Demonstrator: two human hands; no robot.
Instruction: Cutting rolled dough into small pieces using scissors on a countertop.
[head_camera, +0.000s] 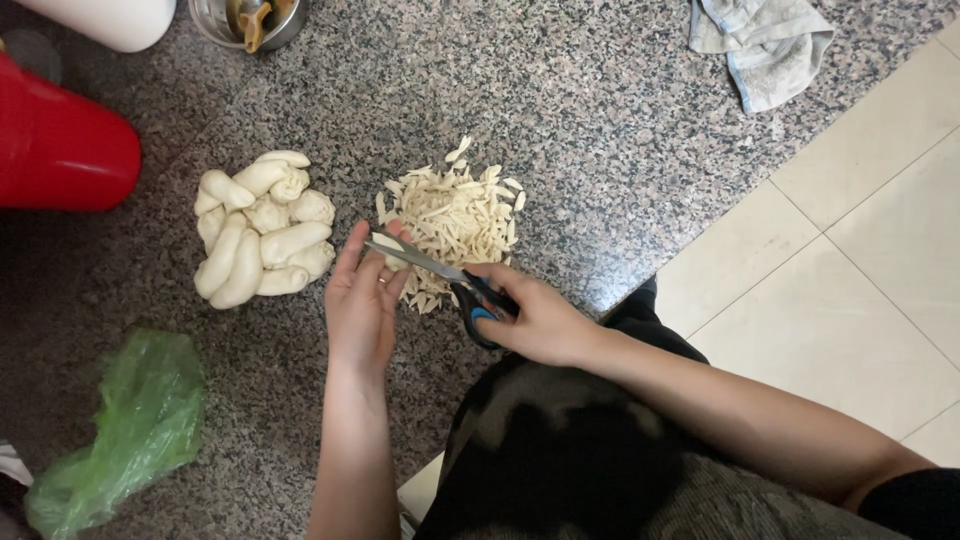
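In the middle of the frame the right hand (540, 320) grips scissors (440, 275), the left hand (362, 300) pinches a piece, with many cut strips (455, 220) piled and whole rolls (262, 230) left beside them.

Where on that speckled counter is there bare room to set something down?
Free: the stretch between the cut strips and the cloth, and the patch between the dough rolls and green bag. Crowded: around both hands and the scissors.

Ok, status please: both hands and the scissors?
Right hand grips scissors, blades over cut strips. Left hand feeds a piece. Whole pieces left, clear.
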